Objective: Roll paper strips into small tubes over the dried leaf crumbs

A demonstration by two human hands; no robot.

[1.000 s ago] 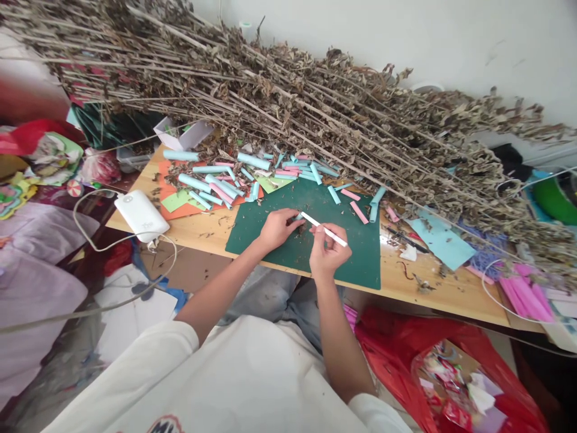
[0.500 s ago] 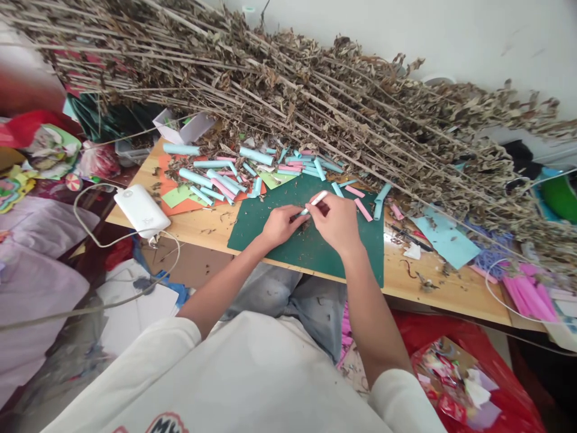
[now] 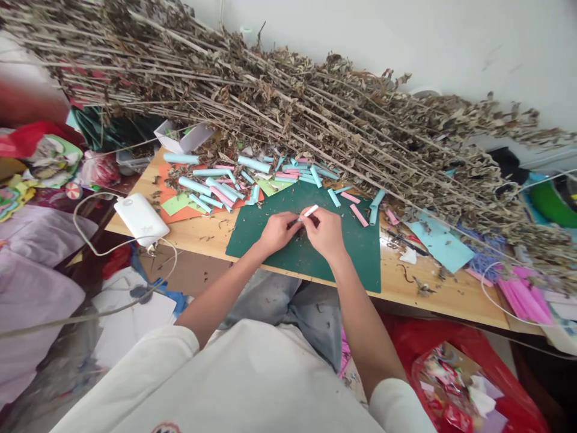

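Over the green cutting mat (image 3: 347,258), my two hands meet with their fingertips touching. My right hand (image 3: 325,231) is closed in a pinch around a slim white stick (image 3: 311,211), pen-like, which slants up to the right. At the stick's lower end, my left hand (image 3: 276,233) is also pinched closed. A small pale blue bit shows between the fingertips, but what the left fingers hold is mostly hidden. Behind the hands lie several rolled paper tubes, blue (image 3: 255,164) and pink (image 3: 359,215).
Dried leafy stalks (image 3: 279,99) cover the back of the wooden table (image 3: 202,237). At left sits a white power bank (image 3: 141,219) with a cable. Blue paper (image 3: 442,240) and pink paper (image 3: 525,294) lie right. A red bag (image 3: 505,361) of scraps stands below.
My right hand has come lower and slightly left, closer to my left hand, and the white stick has moved down with it. The camera view has shifted slightly.
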